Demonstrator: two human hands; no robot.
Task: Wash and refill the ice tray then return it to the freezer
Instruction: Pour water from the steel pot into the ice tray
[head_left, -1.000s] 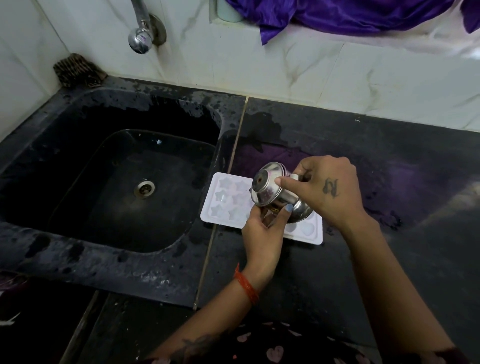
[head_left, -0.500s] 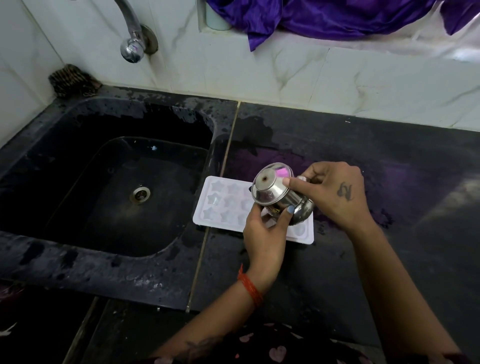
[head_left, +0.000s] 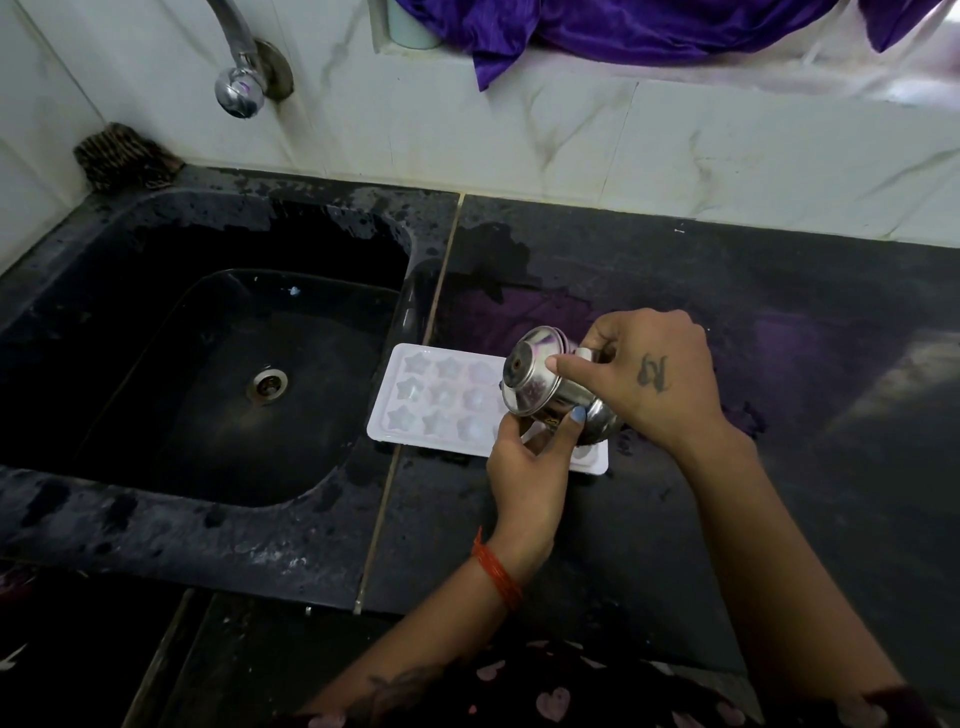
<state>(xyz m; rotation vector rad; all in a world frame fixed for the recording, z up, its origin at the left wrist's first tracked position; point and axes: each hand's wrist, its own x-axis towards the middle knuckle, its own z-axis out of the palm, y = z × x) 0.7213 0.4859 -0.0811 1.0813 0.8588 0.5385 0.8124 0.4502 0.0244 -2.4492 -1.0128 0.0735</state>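
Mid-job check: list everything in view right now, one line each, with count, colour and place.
ice tray: one, white, on the counter beside the sink
steel cup: one, silver, tipped over the tray
sink: one, black, left
tap: one, chrome, wall above the sink
scrubber: one, brown, sink's back corner
cloth: one, purple, on the ledge
counter: one, black, wet
left hand: grips the cup from below
right hand: holds the cup

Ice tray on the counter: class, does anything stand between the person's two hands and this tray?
Yes. A tilted steel cup is held over the ice tray's right part, gripped by the right hand from above and the left hand from below. Both hands are occupied by it; neither visibly touches the tray.
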